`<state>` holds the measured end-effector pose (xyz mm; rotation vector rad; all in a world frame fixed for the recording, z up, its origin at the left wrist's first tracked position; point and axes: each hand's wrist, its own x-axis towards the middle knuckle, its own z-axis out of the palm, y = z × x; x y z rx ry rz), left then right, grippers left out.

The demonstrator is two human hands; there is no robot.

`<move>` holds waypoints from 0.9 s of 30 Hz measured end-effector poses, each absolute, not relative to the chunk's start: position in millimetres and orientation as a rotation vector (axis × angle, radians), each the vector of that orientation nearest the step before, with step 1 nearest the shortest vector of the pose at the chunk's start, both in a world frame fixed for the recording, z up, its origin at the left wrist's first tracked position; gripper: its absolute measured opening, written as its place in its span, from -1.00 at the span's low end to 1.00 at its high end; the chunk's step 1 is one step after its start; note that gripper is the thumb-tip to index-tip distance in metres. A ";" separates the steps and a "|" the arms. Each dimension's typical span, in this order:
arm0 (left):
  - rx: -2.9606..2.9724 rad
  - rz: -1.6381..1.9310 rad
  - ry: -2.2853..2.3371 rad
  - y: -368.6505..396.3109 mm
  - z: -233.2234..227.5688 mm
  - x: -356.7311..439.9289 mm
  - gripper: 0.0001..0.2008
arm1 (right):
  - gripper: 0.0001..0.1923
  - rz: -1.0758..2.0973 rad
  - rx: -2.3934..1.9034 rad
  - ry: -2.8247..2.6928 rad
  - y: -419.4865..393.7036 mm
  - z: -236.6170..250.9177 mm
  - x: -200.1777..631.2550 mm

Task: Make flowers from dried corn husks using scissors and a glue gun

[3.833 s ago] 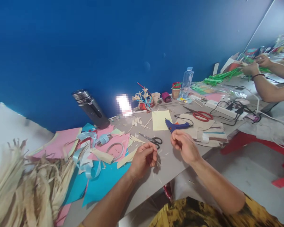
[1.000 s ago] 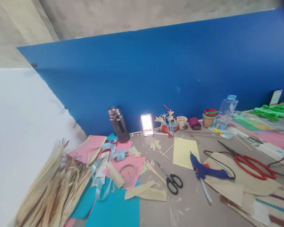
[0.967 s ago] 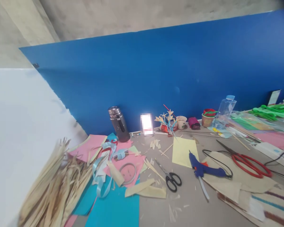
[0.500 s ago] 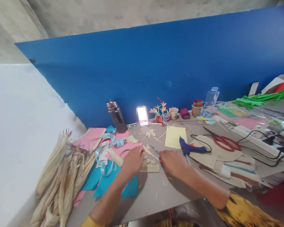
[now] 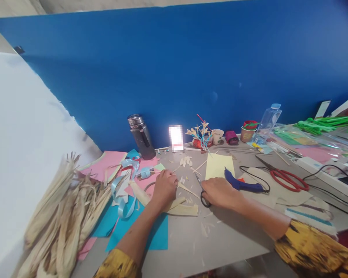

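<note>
Grey table (image 5: 234, 235) | right hand (image 5: 219, 192) on scissors (image 5: 201, 191) | glue gun (image 5: 242, 185) beside

no text, label, brand or number can be read on anything here.

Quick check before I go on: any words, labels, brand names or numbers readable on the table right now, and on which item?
None can be read.
Dark metal flask: any marking is too small to tell.
Clear plastic bottle with blue cap: no legible label.
Small white upright card: blurred out.
Brown paper cup: print too small.
</note>
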<state>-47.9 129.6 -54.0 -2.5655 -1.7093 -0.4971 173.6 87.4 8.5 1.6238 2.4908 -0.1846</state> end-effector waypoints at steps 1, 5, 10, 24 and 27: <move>-2.569 -0.518 -1.701 128.6 -54.2 -48.2 -0.74 | -0.75 -0.178 1.629 2.502 89.6 8.3 174.4; -2.580 -0.562 -1.692 125.1 -52.6 -48.8 -0.74 | -0.74 -0.121 1.695 2.558 97.3 5.2 173.6; -2.582 -0.548 -1.640 125.8 -52.3 -47.5 -0.75 | -0.72 -0.224 1.643 2.615 95.0 -2.4 165.6; -2.068 -2.138 -2.236 129.3 -40.6 -55.2 -0.69 | -0.89 -0.766 1.889 2.711 103.3 -14.2 177.8; -2.041 -2.753 -2.506 124.9 -36.1 -46.2 -0.58 | -0.87 -1.333 1.780 2.718 106.7 -19.0 183.1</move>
